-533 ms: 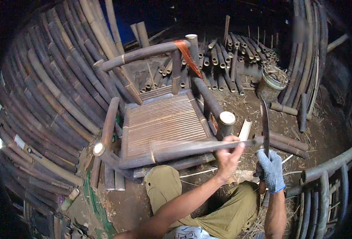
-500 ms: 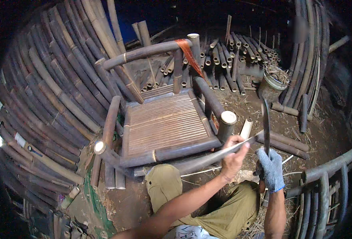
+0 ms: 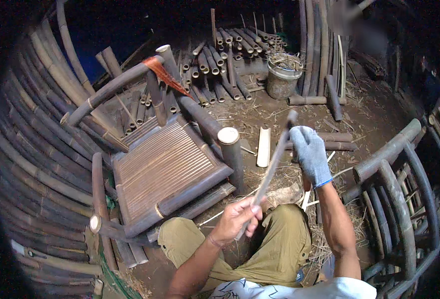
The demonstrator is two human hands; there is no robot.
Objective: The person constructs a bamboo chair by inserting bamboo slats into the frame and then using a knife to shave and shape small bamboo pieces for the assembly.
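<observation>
My bare left hand (image 3: 240, 219) is closed around a long, flat bamboo strip (image 3: 267, 182), which slants from between my knees up toward the glove. My right hand (image 3: 310, 154), in a grey knitted glove with a blue cuff, is closed on a long-bladed knife. Its dark blade (image 3: 288, 128) shows only in part and blurred beside the strip's upper end; whether the two touch I cannot tell. Left of my hands stands a dark bamboo chair (image 3: 162, 172) with a slatted seat and an orange-red band tied at its back.
Cut bamboo tubes (image 3: 212, 62) are stacked at the back beside a bucket (image 3: 282, 82) of shavings. A split bamboo piece (image 3: 263, 147) and short poles (image 3: 329, 141) lie on the littered ground. Long poles (image 3: 40, 149) line the left; a bamboo frame (image 3: 396, 199) stands at right.
My view has swung right, so the chair sits farther left. The strip has gone from lying across toward the chair to a steep slant, its lower end now near my knees.
</observation>
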